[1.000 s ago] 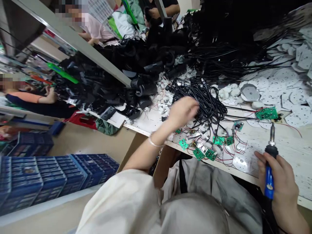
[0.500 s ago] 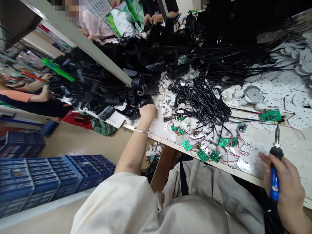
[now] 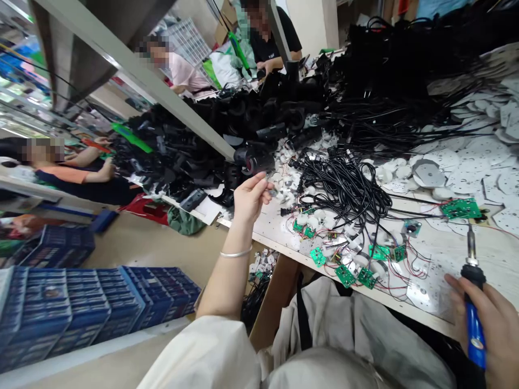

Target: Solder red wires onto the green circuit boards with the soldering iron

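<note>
My left hand [image 3: 250,201] hovers at the near edge of a heap of small white parts [image 3: 287,181], its fingertips pinched together. Whatever sits in that pinch is too small to make out. Around the blue handle of a soldering iron [image 3: 475,335], my right hand [image 3: 498,329] is closed at the lower right. The iron's tip points up, just below a green circuit board [image 3: 460,208] with wires attached. Between my hands lies a tangled bundle of black cables [image 3: 344,186]. Several more small green boards [image 3: 344,276] with thin red wires lie in front of it.
Black plastic housings [image 3: 267,116] pile up along the far side, beneath a slanting metal post [image 3: 170,102]. White perforated plates [image 3: 466,154] cover the right side. Blue crates [image 3: 89,308] stand on the floor at left. Other people [image 3: 273,46] work across and along the bench.
My left hand went from the cable bundle leftward to the white parts, then lifted slightly with fingertips pinched. My right hand keeps holding the soldering iron. The view has shifted somewhat.
</note>
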### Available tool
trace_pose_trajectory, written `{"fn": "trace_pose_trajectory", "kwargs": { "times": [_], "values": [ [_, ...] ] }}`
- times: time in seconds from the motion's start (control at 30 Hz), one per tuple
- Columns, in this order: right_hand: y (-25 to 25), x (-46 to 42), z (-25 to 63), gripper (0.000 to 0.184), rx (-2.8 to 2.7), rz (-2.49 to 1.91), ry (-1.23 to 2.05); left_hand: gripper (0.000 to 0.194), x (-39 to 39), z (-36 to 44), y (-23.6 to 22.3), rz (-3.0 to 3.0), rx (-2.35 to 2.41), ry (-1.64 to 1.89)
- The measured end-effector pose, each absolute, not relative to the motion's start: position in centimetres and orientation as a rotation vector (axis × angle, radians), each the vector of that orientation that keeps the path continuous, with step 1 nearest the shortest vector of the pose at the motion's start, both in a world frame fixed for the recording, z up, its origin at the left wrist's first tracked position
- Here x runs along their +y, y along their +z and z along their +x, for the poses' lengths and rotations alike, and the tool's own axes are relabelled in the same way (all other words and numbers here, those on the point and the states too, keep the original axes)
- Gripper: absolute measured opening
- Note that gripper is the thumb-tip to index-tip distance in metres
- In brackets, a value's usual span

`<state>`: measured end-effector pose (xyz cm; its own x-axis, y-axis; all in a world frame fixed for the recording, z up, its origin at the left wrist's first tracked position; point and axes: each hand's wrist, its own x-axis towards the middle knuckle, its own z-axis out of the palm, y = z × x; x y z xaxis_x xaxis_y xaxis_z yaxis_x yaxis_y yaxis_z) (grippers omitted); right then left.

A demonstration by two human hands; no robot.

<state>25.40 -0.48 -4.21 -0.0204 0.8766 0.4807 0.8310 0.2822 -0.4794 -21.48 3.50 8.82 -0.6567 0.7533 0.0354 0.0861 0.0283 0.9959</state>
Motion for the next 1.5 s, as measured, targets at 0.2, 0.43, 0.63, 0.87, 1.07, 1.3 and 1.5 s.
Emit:
{"fn": "trace_pose_trajectory", "kwargs": {
  "times": [0.2,0.43,0.63,0.87,1.07,1.3,1.5],
  "values": [
    [-3.9,0.2,25.1,0.047,-2.065,-1.362,0.001,0.045,7.7,-9.8,10.0,0.967,1.350,1.481],
    [-3.4,1.0,24.1,0.043,-2.012,-1.298,0.067,0.033,11.4,0.8,7.9,1.152,1.154,1.155],
    [-3.0,1.1,23.9,0.045,-1.905,-1.306,0.253,0.018,12.6,5.1,6.3,1.278,1.210,1.077],
    [-3.0,1.3,24.1,0.048,-1.750,-1.268,0.537,0.011,9.2,7.2,3.9,1.943,1.425,0.913],
    [-2.9,1.4,24.3,0.046,-1.731,-1.271,0.605,0.011,7.3,6.6,1.4,2.564,1.369,0.593],
    [-2.6,1.4,24.2,0.043,-1.747,-1.292,0.595,0.013,7.9,5.4,1.2,2.618,1.296,0.497],
    [-2.3,1.2,24.3,0.042,-1.770,-1.299,0.561,0.012,7.8,5.4,1.5,2.413,1.292,0.541]
  ]
}}
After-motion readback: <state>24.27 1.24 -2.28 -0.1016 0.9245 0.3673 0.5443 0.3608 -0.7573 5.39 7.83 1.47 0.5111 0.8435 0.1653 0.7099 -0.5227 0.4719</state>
